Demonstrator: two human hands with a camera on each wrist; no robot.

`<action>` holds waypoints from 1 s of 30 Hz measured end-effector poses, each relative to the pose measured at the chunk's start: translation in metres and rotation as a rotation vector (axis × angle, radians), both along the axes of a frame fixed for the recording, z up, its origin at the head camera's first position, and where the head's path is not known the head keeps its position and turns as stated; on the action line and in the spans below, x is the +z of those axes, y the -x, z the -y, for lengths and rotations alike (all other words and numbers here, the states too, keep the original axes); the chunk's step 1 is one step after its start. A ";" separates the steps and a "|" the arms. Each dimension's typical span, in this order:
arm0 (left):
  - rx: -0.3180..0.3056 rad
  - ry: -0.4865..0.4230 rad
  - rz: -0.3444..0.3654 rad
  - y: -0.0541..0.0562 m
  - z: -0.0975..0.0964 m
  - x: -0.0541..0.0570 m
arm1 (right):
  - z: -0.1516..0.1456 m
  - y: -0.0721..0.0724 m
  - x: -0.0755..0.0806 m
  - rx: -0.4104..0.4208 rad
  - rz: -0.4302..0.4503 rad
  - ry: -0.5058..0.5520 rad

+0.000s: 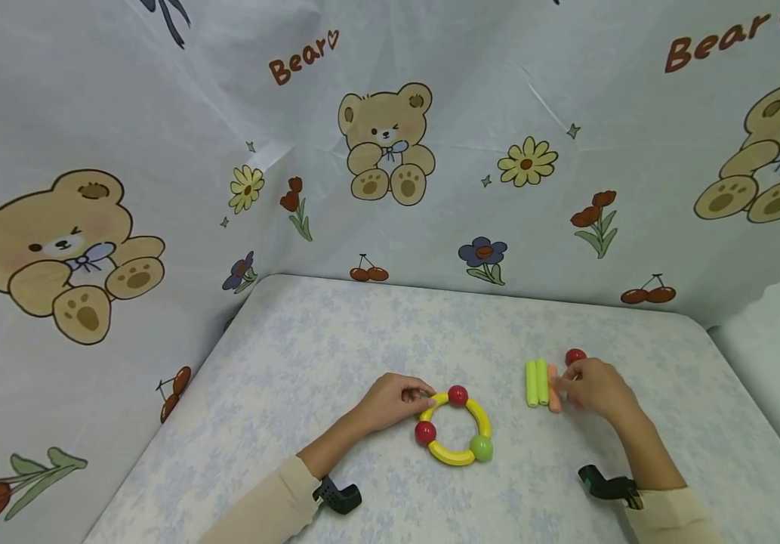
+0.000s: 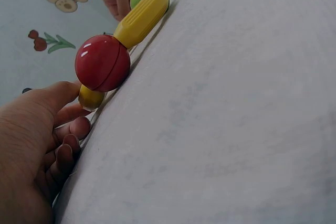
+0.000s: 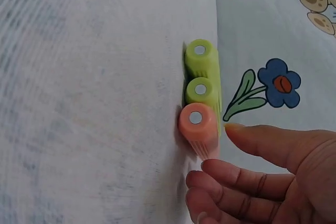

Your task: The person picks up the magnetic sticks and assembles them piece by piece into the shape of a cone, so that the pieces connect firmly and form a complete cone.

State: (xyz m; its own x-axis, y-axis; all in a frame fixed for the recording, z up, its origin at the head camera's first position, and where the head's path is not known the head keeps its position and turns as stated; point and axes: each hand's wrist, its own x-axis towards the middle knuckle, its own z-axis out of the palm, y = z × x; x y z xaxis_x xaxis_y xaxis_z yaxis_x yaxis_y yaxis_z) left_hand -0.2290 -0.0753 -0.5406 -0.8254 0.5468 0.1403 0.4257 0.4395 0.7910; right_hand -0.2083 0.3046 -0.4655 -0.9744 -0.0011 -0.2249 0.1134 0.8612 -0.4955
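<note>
A ring of curved yellow rods (image 1: pixel 451 457) joined with two red balls (image 1: pixel 425 433) and one green ball (image 1: pixel 481 448) lies on the table. My left hand (image 1: pixel 393 402) pinches a yellow rod on the ring's left side between thumb and index finger; in the left wrist view, that rod (image 2: pixel 92 98) shows beside a red ball (image 2: pixel 102 64). My right hand (image 1: pixel 596 387) is at an orange stick (image 3: pixel 198 124), thumb and fingers apart around its near side. Two light green sticks (image 1: pixel 537 383) lie alongside it. Silvery discs show in the stick ends.
Another red ball (image 1: pixel 575 357) sits just behind my right hand, partly covered by it. A pale patterned cloth covers the table (image 1: pixel 362 325). A curtain (image 1: pixel 213 98) printed with bears and flowers hangs behind and at the left. Each wrist wears a black camera (image 1: pixel 338 496).
</note>
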 end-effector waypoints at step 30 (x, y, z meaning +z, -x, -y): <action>-0.014 0.005 -0.007 0.001 0.000 -0.002 | 0.002 0.000 -0.017 -0.070 0.057 -0.008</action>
State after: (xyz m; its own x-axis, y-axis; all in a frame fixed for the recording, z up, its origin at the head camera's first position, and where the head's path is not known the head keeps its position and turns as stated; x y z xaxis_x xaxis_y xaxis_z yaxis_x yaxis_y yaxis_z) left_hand -0.2296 -0.0749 -0.5429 -0.8169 0.5588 0.1430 0.4370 0.4378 0.7857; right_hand -0.2084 0.3023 -0.4823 -0.9577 0.0686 -0.2796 0.2012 0.8539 -0.4800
